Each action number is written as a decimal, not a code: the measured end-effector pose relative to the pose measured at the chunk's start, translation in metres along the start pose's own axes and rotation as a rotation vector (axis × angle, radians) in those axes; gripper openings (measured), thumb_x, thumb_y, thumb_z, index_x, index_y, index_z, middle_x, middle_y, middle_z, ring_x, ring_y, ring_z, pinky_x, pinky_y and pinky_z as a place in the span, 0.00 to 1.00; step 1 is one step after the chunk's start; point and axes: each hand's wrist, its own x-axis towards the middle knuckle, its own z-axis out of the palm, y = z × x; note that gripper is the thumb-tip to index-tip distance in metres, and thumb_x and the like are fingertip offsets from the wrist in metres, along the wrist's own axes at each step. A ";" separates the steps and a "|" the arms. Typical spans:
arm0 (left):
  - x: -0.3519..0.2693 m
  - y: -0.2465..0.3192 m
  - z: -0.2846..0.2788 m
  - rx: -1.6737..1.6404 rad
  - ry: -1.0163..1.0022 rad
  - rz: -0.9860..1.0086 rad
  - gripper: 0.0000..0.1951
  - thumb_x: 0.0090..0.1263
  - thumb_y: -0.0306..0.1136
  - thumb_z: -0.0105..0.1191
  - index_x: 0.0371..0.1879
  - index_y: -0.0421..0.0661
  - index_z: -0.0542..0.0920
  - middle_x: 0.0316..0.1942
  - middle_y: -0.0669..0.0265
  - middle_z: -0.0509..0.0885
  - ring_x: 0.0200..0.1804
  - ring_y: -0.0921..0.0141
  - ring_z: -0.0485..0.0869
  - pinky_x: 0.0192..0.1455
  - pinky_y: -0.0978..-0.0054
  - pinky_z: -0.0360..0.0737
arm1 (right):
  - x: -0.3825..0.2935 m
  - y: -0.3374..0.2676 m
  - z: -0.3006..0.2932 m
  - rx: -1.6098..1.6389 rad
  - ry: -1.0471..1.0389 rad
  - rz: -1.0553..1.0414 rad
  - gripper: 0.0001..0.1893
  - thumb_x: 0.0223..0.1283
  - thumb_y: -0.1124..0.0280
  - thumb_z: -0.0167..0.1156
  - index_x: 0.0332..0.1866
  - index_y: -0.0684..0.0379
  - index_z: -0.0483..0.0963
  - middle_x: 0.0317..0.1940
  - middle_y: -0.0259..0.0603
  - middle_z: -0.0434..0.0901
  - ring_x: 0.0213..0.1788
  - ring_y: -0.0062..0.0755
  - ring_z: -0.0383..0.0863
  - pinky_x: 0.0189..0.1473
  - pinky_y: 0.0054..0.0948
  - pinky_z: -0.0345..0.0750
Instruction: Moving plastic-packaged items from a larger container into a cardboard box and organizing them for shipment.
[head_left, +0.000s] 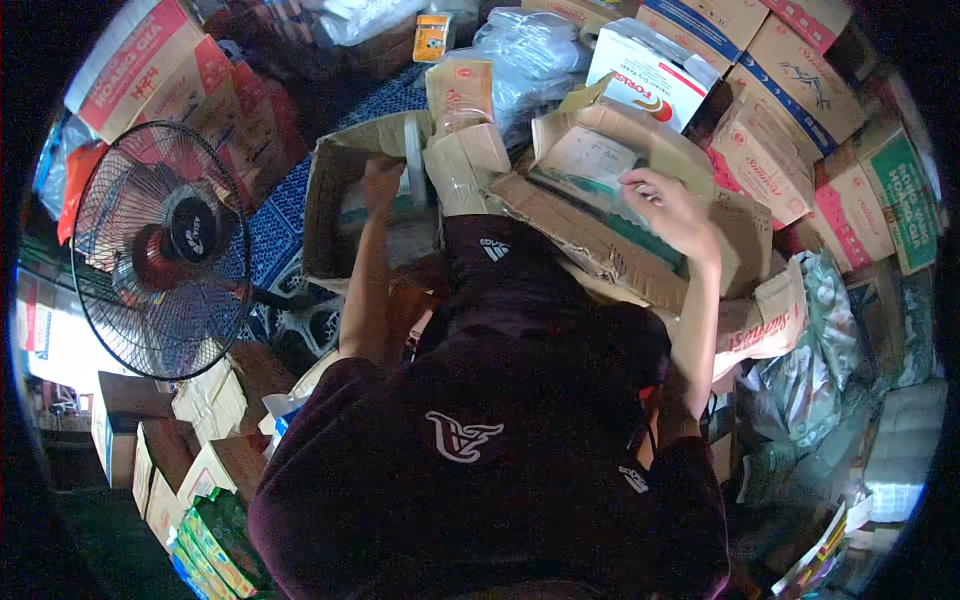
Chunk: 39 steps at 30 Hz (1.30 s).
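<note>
My left hand (382, 185) hangs over an open cardboard box (319, 217), its fingers curled and dim. Inside that box, beside the hand, stands a pale translucent plastic piece (415, 161). To the right, my right hand (664, 206) is above a second open cardboard box (589, 236) with bent-out flaps. Its thumb and fingers are drawn together; whether anything is pinched between them cannot be made out. Clear plastic packs with green print (585, 161) lie in this box, just left of the fingertips. A taped cardboard piece (469, 169) sits between the two boxes.
A black standing fan (161, 247) is close on my left. Stacked cartons (802, 82) rise at the right, past a white yeast carton (649, 75). Clear plastic bags (521, 56) lie ahead, and a filled bag (806, 382) is at my right. Blue patterned matting (281, 214) shows underneath.
</note>
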 end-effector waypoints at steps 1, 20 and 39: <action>-0.009 0.010 0.006 0.431 0.039 0.068 0.20 0.55 0.49 0.60 0.33 0.43 0.83 0.31 0.58 0.84 0.36 0.56 0.82 0.38 0.64 0.76 | -0.004 0.008 0.000 0.022 -0.040 -0.016 0.13 0.59 0.64 0.56 0.46 0.60 0.73 0.38 0.39 0.80 0.39 0.24 0.79 0.44 0.25 0.74; -0.106 0.292 0.035 -0.540 -0.474 0.683 0.09 0.63 0.21 0.48 0.41 0.42 0.78 0.39 0.64 0.82 0.42 0.74 0.80 0.45 0.78 0.76 | -0.014 0.016 0.017 -0.410 -0.199 0.057 0.33 0.57 0.64 0.55 0.66 0.63 0.53 0.67 0.55 0.51 0.69 0.46 0.54 0.66 0.30 0.56; -0.107 0.243 0.095 0.412 -0.329 0.672 0.43 0.56 0.43 0.56 0.61 0.24 0.50 0.61 0.23 0.46 0.64 0.33 0.47 0.66 0.44 0.48 | 0.112 0.096 0.017 -0.114 -0.164 0.243 0.17 0.51 0.59 0.55 0.34 0.66 0.73 0.27 0.50 0.77 0.28 0.38 0.77 0.34 0.33 0.73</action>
